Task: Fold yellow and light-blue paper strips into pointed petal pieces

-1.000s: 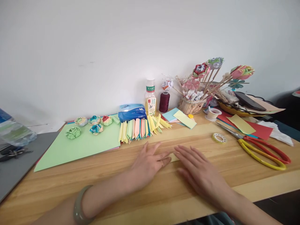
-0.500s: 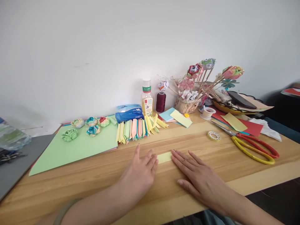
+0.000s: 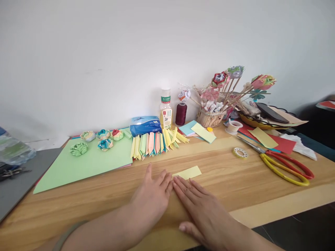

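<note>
A narrow pale yellow paper strip (image 3: pixel 188 172) lies flat on the wooden table (image 3: pixel 225 193). My left hand (image 3: pixel 154 195) rests at the strip's left end, fingers stretched out and the index finger raised apart. Beside it, my right hand (image 3: pixel 200 204) lies flat with its fingertips at the strip's lower left edge, the thumb spread away. The two hands' fingertips nearly meet and hide the strip's left end. Just beyond stands a row of folded coloured paper pieces (image 3: pixel 150 144).
Paper flowers (image 3: pixel 79 149) sit on a green sheet (image 3: pixel 86 170) at left. Behind are a tissue pack (image 3: pixel 145 126), a bottle (image 3: pixel 166 113), a thread spool (image 3: pixel 181 114) and a flower basket (image 3: pixel 211 118). Large scissors (image 3: pixel 282 162) and a tape roll (image 3: pixel 240 152) lie at right.
My right hand has slid left from the strip's right part to my left hand, uncovering the strip's right end. My left hand has stayed nearly in place.
</note>
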The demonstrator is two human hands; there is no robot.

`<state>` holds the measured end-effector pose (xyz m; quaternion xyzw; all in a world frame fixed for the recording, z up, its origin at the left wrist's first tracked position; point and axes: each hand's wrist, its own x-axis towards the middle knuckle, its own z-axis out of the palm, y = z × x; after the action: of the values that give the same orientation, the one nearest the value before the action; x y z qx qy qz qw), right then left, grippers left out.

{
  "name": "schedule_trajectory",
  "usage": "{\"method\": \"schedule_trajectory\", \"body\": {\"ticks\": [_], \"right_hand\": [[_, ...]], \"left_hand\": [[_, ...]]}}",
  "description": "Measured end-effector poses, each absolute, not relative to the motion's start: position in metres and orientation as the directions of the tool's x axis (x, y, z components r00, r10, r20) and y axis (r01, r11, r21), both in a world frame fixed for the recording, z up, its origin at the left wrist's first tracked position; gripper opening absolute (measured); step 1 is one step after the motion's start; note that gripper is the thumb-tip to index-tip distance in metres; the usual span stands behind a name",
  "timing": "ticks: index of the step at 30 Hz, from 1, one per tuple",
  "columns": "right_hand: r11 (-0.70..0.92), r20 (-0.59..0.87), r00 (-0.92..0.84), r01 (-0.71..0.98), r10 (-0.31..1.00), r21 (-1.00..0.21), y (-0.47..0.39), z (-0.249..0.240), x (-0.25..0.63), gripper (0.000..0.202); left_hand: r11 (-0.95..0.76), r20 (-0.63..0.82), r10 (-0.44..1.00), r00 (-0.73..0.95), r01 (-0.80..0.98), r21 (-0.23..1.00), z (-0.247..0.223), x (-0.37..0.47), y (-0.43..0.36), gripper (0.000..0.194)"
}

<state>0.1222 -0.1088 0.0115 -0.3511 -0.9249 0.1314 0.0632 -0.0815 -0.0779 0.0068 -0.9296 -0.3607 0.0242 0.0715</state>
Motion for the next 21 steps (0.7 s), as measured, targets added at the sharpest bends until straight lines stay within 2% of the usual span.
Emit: {"method": "schedule_trajectory", "body": {"ticks": [3,7,12,15,18,21], "right_hand": [[0.697,0.008,-0.73,0.65,0.684,-0.301,-0.107,0.013,0.136,0.063],[0.665,0.042,-0.684,0.691,0.728,-0.283,-0.103,0.01,0.169,0.057],[0.616,0.11,-0.606,0.772,0.788,-0.154,-0.1,0.001,0.195,0.057],[0.576,0.201,-0.551,0.812,0.81,-0.096,-0.091,0.0,0.198,0.042],[0.493,0.281,-0.438,0.855,0.854,-0.164,-0.077,0.003,0.192,0.035],[0.498,0.267,-0.429,0.815,0.863,-0.296,-0.065,0.007,0.179,0.035]], "left_hand": [[-0.758,-0.12,0.652,0.749,0.638,-0.133,0.011,-0.082,-0.079,0.042],[-0.742,-0.135,0.67,0.73,0.662,-0.101,0.019,-0.082,-0.079,0.044],[-0.735,-0.2,0.672,0.713,0.676,-0.058,0.03,-0.083,-0.077,0.049],[-0.741,-0.224,0.66,0.717,0.671,-0.035,0.035,-0.085,-0.076,0.048],[-0.761,-0.158,0.643,0.75,0.649,-0.013,0.039,-0.09,-0.072,0.046],[-0.785,-0.083,0.617,0.783,0.619,0.001,0.043,-0.092,-0.067,0.04]]}}
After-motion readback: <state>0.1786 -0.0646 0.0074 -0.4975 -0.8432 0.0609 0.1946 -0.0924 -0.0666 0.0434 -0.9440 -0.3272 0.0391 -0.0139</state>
